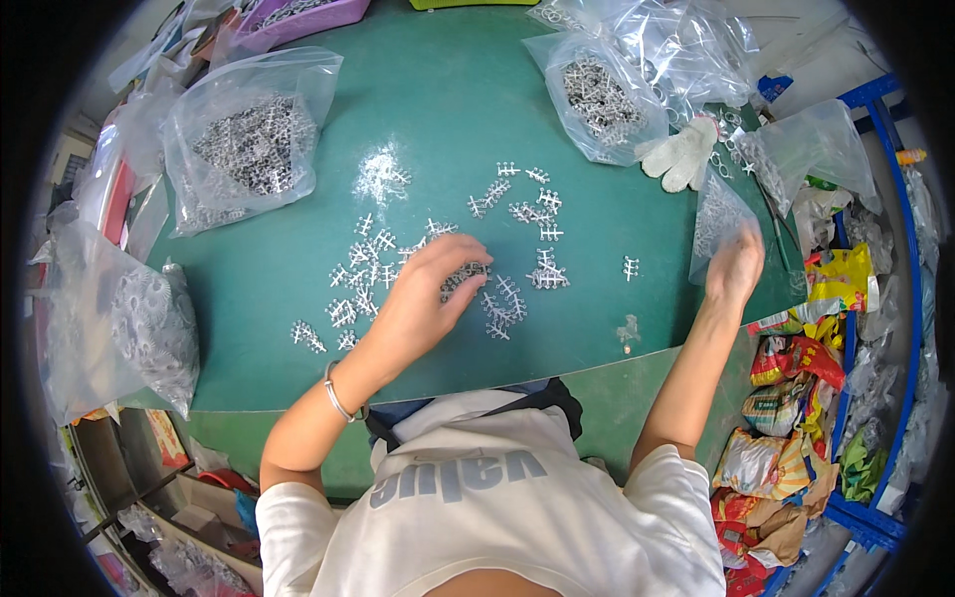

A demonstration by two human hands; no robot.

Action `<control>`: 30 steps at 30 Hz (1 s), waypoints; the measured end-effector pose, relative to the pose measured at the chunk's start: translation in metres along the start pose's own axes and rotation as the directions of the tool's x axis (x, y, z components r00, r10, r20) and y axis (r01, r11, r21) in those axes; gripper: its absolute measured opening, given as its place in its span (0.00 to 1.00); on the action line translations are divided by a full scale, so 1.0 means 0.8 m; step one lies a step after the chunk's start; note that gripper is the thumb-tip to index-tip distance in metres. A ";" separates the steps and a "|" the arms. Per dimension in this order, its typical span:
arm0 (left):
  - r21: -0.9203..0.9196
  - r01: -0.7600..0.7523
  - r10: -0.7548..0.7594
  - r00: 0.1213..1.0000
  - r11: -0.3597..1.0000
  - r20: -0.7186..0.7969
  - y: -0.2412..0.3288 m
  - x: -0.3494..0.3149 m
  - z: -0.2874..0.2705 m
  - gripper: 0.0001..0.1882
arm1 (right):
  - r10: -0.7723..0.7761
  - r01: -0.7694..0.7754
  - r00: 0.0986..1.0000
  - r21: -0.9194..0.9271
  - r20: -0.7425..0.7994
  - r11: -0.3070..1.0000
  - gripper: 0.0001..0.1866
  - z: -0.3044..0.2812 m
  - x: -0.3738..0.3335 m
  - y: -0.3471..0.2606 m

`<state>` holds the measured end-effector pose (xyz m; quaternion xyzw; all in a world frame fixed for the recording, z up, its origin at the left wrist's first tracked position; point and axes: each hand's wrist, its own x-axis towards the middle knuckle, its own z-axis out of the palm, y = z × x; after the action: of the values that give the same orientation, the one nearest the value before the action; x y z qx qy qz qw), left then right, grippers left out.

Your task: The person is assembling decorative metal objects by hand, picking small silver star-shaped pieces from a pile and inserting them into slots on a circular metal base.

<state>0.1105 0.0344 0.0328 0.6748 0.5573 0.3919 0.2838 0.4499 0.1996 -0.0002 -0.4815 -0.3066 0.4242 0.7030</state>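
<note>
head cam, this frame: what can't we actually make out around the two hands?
- Left hand: its fingers cover the small metal parts beneath; grip unclear.
- Right hand: motion-blurred against the small clear bag; whether it pinches the bag is unclear.
- Scattered parts on the green table: too small to see their shape in detail.
- Purple tray: cut off by the top edge.

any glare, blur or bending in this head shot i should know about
Head view: a bright glare patch on the green table washes out some small metal parts; the right hand and the clear bag it holds are motion-blurred; the left hand is sharp; table edges bow toward the rim; the corners are black from the fisheye.
</note>
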 end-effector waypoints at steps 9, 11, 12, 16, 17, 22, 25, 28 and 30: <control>0.171 -0.080 0.076 0.997 0.982 0.030 0.005 -0.005 0.029 0.18 | -0.200 0.611 0.792 -0.744 0.577 0.270 0.23 0.016 -0.142 -0.031; 0.190 -0.092 0.088 0.996 0.977 0.030 0.017 0.008 0.050 0.20 | -0.115 0.683 0.726 -0.692 0.678 0.234 0.19 0.031 -0.154 -0.020; 0.197 -0.101 0.098 0.995 0.975 0.027 0.020 0.015 0.058 0.20 | -0.052 0.700 0.711 -0.698 0.702 0.147 0.17 0.032 -0.153 -0.010; 0.255 -0.163 0.132 0.982 0.953 0.134 0.006 0.027 0.080 0.19 | -0.022 0.588 0.773 -0.703 0.634 0.400 0.09 0.026 -0.150 0.008; 0.213 -0.134 0.114 0.988 0.968 0.103 0.004 0.027 0.078 0.18 | 0.039 0.495 0.811 -0.720 0.584 0.487 0.07 0.027 -0.150 0.007; -0.608 0.376 -0.378 0.917 0.699 0.132 0.005 0.031 0.051 0.16 | 0.430 -0.483 0.713 -0.057 0.555 0.874 0.09 0.044 -0.156 0.003; -0.760 0.342 -0.439 0.895 0.552 0.084 -0.005 0.022 0.042 0.17 | 0.511 -0.507 0.596 -0.203 0.620 0.838 0.14 0.046 -0.152 0.016; -0.432 0.409 -0.402 0.909 0.804 0.113 0.002 0.018 0.039 0.15 | 0.131 0.596 0.613 -0.565 0.779 0.570 0.17 0.071 -0.173 0.009; -0.119 0.229 -0.226 0.974 0.966 0.032 0.007 0.014 0.051 0.15 | 0.107 0.716 0.585 -0.574 0.804 0.398 0.14 0.081 -0.182 0.018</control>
<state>0.1487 0.0462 0.0179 0.5914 0.6035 0.3839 0.3724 0.3254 0.0992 0.0052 -0.4732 -0.8246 0.2037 0.2336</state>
